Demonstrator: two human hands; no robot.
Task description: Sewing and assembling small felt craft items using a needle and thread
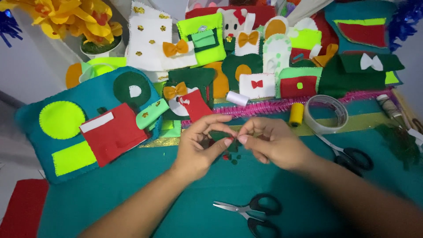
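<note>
Head view: teal felt tabletop, scissors, colourful felt pieces.

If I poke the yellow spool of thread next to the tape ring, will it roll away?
Probably not at first: the yellow spool seems to stand on its flat end, so a poke would likely tip it. Once on its round side it could roll across the smooth teal felt. It looks small, so probably light.
</note>
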